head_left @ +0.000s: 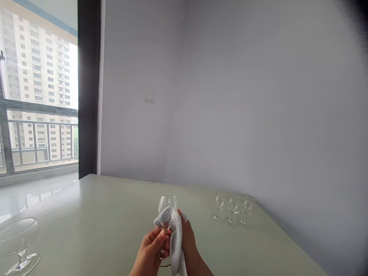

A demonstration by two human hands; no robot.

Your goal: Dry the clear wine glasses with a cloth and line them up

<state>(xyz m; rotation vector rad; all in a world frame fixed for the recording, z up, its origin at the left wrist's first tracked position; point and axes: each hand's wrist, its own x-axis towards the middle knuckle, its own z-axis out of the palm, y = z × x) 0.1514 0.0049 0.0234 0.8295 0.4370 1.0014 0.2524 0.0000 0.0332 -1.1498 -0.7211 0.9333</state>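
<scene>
A clear stemmed wine glass (167, 201) is held upright over the table in front of me. My left hand (151, 247) pinches it low on the bowl and at the stem. My right hand (188, 235) is closed on a white cloth (176, 241), which wraps against the right and near side of the bowl and hangs down below. Most of my right fingers are hidden behind the cloth. The foot of the glass shows partly beneath my left hand.
Three stemmed glasses (232, 207) stand close together at the right of the pale green table (115, 214). Another larger-looking glass (21, 245) stands at the near left, cut by the frame edge. Grey walls (212, 96) border the table's far and right sides; a window is at left.
</scene>
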